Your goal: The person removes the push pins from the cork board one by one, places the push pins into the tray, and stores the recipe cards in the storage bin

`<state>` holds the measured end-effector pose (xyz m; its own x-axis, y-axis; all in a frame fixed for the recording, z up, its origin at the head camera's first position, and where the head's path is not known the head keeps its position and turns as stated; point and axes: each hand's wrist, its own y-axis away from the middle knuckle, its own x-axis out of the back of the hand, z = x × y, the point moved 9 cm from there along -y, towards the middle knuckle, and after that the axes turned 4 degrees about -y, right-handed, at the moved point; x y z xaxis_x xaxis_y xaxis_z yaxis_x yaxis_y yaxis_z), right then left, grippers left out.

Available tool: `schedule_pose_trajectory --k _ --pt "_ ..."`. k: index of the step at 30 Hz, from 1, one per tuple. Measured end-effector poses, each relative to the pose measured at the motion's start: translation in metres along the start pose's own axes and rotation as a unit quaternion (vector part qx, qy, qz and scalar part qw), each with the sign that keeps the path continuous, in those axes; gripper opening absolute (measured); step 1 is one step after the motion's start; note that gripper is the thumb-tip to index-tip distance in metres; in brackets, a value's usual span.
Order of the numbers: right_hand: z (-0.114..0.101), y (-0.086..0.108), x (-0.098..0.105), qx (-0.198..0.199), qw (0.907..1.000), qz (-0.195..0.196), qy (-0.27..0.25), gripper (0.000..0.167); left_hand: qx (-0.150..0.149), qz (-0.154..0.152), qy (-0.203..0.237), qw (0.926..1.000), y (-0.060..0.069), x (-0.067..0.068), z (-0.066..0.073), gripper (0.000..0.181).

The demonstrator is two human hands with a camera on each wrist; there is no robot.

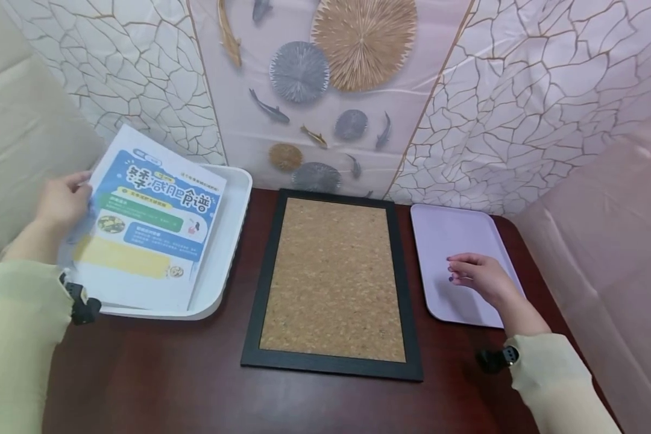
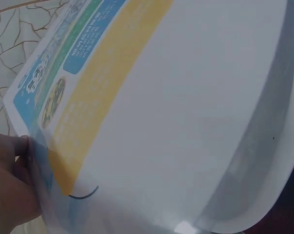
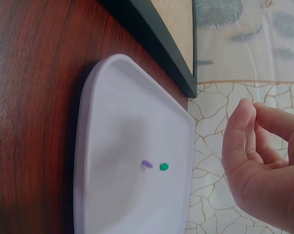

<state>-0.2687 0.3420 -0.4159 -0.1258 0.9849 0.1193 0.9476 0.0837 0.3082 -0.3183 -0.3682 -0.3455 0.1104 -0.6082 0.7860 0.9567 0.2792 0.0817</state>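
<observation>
My left hand (image 1: 62, 202) pinches the left edge of a printed paper sheet (image 1: 146, 211), which is blue, green and yellow with Chinese lettering. The sheet leans tilted over a white tray (image 1: 239, 223). In the left wrist view, a glossy see-through layer runs along the sheet's held edge. Over a lilac tray (image 1: 450, 232), my right hand (image 1: 483, 278) hovers with loosely curled fingers, and nothing shows between them. A purple thumbtack (image 3: 147, 164) and a green thumbtack (image 3: 164, 166) lie in the lilac tray in the right wrist view.
A cork board (image 1: 333, 277) in a black frame (image 1: 331, 364) lies between the two trays on a dark red-brown table (image 1: 195, 380). Patterned cloth (image 1: 325, 144) rises behind the table, and plain beige cloth (image 1: 607, 241) hangs along the right side.
</observation>
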Motion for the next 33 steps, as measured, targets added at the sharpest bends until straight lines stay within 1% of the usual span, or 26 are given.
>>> schedule_pose_trajectory --k 3,5,7,10,13,16,18,21,24,26,28,31,32,33 --pt "0.001 0.001 0.004 -0.003 0.9997 0.013 0.021 0.026 -0.019 0.013 -0.022 0.9995 0.000 -0.002 0.002 0.053" --pt "0.002 0.002 0.008 -0.003 0.9994 0.018 0.028 0.024 -0.017 0.014 -0.035 0.9991 0.001 -0.005 0.001 0.054" --pt "0.003 0.002 0.010 -0.004 0.9994 0.020 0.027 0.024 -0.010 0.008 -0.048 0.9988 0.002 -0.008 -0.001 0.055" --pt "0.007 0.003 0.014 -0.008 0.9991 0.024 0.033 0.026 0.002 -0.010 -0.068 0.9976 0.004 -0.014 -0.007 0.059" --pt "0.011 0.005 0.020 -0.018 0.9982 0.034 0.045 0.028 -0.006 -0.042 -0.083 0.9957 0.005 -0.022 -0.011 0.064" --pt "0.015 0.007 0.025 -0.024 0.9969 0.048 0.058 0.025 -0.018 -0.065 -0.105 0.9922 0.007 -0.031 -0.013 0.067" --pt "0.017 0.008 0.028 -0.025 0.9963 0.054 0.063 0.020 -0.024 -0.071 -0.124 0.9895 0.008 -0.035 -0.013 0.067" --pt "0.020 0.009 0.032 -0.024 0.9958 0.058 0.067 0.018 -0.027 -0.069 -0.144 0.9868 0.009 -0.041 -0.009 0.065" --pt "0.023 0.008 0.037 -0.024 0.9957 0.061 0.066 0.018 -0.034 -0.069 -0.130 0.9885 0.009 -0.049 0.003 0.065" --pt "0.026 0.008 0.040 -0.028 0.9945 0.068 0.074 0.014 -0.049 -0.061 -0.110 0.9909 0.009 -0.056 0.017 0.064" --pt "0.029 0.008 0.042 -0.032 0.9921 0.077 0.094 0.011 -0.069 -0.048 -0.087 0.9927 0.010 -0.064 0.034 0.061" --pt "0.034 0.007 0.043 -0.041 0.9874 0.089 0.124 0.026 -0.094 -0.027 -0.046 0.9941 0.015 -0.076 0.061 0.056" --pt "0.036 0.006 0.043 -0.044 0.9863 0.090 0.131 0.031 -0.102 -0.023 -0.029 0.9941 0.017 -0.081 0.069 0.055" --pt "0.038 0.005 0.042 -0.046 0.9852 0.092 0.137 0.032 -0.107 -0.023 -0.013 0.9940 0.019 -0.086 0.077 0.054"
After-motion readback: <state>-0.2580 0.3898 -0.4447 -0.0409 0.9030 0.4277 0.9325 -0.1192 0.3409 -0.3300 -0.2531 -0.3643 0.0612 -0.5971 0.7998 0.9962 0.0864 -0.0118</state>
